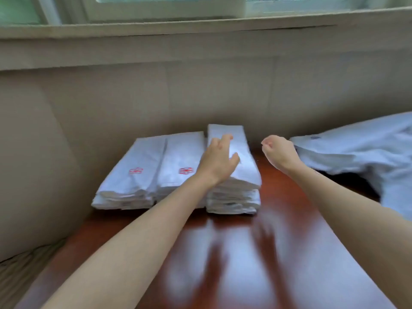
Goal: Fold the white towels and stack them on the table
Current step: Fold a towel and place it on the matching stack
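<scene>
A: Where are the folded towels?

B: Three stacks at the far end of the red-brown table [256,253], against the beige wall. The tallest stack [236,186] is the landmark — two lower stacks [147,175] touch it on its left, each with a red emblem on top.

A: And the hands?

B: The left hand [217,161] lies over the top of the tallest stack, fingers spread and fairly straight, thumb out. The right hand [279,151] hangs in the air just right of that stack — fingers curled in, gripping nothing.

A: Anything unfolded?

B: A loose white towel heap [356,152], further right of the tallest stack, past the right hand.
</scene>
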{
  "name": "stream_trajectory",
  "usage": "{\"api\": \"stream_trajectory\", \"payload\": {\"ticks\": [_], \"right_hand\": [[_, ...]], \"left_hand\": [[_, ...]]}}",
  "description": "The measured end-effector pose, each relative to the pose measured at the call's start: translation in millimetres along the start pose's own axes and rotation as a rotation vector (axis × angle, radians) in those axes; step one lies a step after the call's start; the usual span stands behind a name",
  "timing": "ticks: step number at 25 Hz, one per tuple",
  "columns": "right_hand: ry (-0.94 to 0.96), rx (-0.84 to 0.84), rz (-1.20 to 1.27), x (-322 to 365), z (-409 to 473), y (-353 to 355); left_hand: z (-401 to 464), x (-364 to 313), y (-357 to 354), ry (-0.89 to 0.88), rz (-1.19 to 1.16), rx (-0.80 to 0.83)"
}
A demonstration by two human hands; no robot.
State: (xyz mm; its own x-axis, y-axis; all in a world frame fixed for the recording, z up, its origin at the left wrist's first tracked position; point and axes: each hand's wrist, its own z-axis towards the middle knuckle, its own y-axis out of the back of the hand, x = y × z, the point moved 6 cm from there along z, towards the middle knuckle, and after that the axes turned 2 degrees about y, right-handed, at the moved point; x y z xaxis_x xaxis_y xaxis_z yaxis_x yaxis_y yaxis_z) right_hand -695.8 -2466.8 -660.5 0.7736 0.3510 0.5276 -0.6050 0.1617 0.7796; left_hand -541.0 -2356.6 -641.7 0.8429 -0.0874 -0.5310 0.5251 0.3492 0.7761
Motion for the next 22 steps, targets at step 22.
{"api": "stream_trajectory", "payload": {"ticks": [22], "right_hand": [[-0.201, -0.075, -0.562, -340, -60, 77]], "left_hand": [[155, -206, -344, -0.227, 0.410, 0.313]]}}
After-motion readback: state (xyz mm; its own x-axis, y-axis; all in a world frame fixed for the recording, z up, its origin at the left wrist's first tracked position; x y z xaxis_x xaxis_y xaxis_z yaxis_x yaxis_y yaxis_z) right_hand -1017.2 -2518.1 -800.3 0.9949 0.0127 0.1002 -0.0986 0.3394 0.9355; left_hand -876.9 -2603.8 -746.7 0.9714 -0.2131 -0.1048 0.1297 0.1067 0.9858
